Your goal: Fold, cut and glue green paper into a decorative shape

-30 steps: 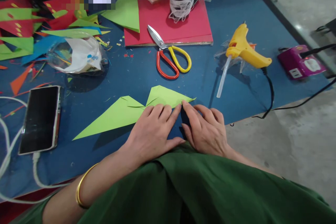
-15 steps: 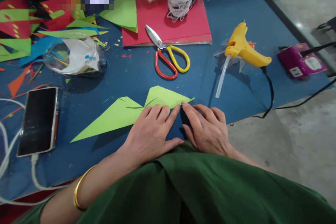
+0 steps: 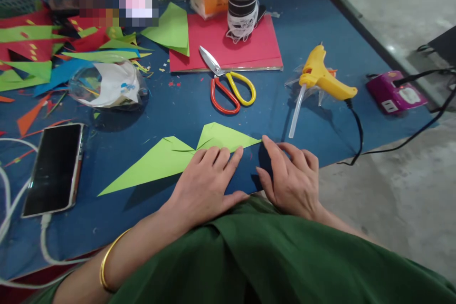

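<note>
A folded sheet of light green paper (image 3: 153, 161) lies on the blue table in front of me, with two peaks and a long point to the left. My left hand (image 3: 204, 183) rests flat over its lower middle edge, fingers stretched out and holding it down. At the paper's right tip, my right hand (image 3: 292, 173) presses with the index fingertip; its thumb is apart and its other fingers are bent. Beyond the paper lie scissors (image 3: 233, 92) with one red and one yellow handle, blades partly spread and pointing away.
A yellow glue gun (image 3: 322, 73) lies at right, its cord near a purple power box (image 3: 395, 92). At left are a phone (image 3: 53, 168) on a white cable, a plastic bag (image 3: 114, 85) and cut paper. A black thread spool (image 3: 242, 0) stands on red paper (image 3: 181, 59).
My right index finger has slid to the right along the paper's edge to its tip, and the lifted tip now lies flatter. My left hand has stayed on the paper.
</note>
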Available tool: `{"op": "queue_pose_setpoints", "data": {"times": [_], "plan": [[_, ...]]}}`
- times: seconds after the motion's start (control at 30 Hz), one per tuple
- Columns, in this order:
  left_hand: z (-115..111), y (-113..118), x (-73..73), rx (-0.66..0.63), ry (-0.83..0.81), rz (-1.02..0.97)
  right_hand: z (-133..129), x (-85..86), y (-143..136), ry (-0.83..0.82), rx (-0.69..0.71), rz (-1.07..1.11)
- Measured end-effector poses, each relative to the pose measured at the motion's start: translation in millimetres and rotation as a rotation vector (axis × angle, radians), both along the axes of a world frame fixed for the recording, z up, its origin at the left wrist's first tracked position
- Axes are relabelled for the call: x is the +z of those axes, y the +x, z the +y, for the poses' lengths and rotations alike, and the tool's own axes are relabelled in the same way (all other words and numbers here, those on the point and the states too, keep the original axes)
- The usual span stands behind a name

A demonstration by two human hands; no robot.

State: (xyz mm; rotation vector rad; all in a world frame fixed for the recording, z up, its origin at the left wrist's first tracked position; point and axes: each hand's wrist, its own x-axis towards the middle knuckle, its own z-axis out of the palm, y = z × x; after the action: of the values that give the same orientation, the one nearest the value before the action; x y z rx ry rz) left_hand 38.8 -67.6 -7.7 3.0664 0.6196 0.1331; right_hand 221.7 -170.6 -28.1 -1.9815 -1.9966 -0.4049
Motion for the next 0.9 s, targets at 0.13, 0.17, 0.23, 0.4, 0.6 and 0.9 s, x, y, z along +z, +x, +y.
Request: {"op": "queue_pose_setpoints", "data": {"times": [0.13,0.17,0.23,0.4,0.6,0.9], "plan": [[-0.5,1.2,1.1,0.0,-0.023,0.002,8.0,-3.3,-8.8,-0.014,0.214,0.096],[-0.9,1.0,1.2,-0.001,-0.024,-0.001,10.0,-4.9,-10.3,-0.023,0.265,0.104],[-2.4,-0.8,1.1,0.005,-0.017,-0.01,12.9,-8.1,-12.0,-0.027,0.309,0.103],[-8.1,-14.6,1.8,0.065,0.049,-0.05,13.1,-9.8,-14.7,-0.049,0.266,0.043],[-13.5,-33.8,6.1,0.111,0.144,-0.036,11.8,-3.3,-20.6,-0.138,0.238,-0.006],[-15.1,-59.3,5.3,0.264,0.061,-0.101,17.7,-1.1,-36.5,-0.085,0.315,-0.047]]}}
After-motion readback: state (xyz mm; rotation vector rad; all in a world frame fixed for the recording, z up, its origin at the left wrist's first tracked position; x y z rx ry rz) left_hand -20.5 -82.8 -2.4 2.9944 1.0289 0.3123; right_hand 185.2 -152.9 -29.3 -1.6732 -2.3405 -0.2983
